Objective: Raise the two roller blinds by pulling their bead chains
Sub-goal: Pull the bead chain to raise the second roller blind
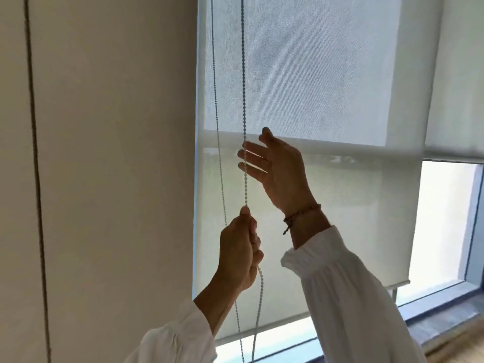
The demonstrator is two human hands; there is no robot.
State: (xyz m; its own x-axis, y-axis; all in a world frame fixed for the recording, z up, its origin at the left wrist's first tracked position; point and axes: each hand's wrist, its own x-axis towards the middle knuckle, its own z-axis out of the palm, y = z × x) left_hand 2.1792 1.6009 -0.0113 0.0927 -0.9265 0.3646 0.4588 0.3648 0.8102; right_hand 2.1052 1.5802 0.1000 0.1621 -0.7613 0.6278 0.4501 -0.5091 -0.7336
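With the bead chain (245, 179) at frame centre gripped in the fisted left hand (239, 254) and only brushed by the spread right hand (275, 166), the half-raised blind (327, 218) could easily be dropped again if that grip slips mid-swap.

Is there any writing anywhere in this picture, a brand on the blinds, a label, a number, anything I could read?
None. No word, number or sign can be read anywhere in the view.
The roller blinds are plain fabric with no label showing.
The bead chain, the wall and the white sleeves carry no print.
The bracelet on the right hand is a plain cord.
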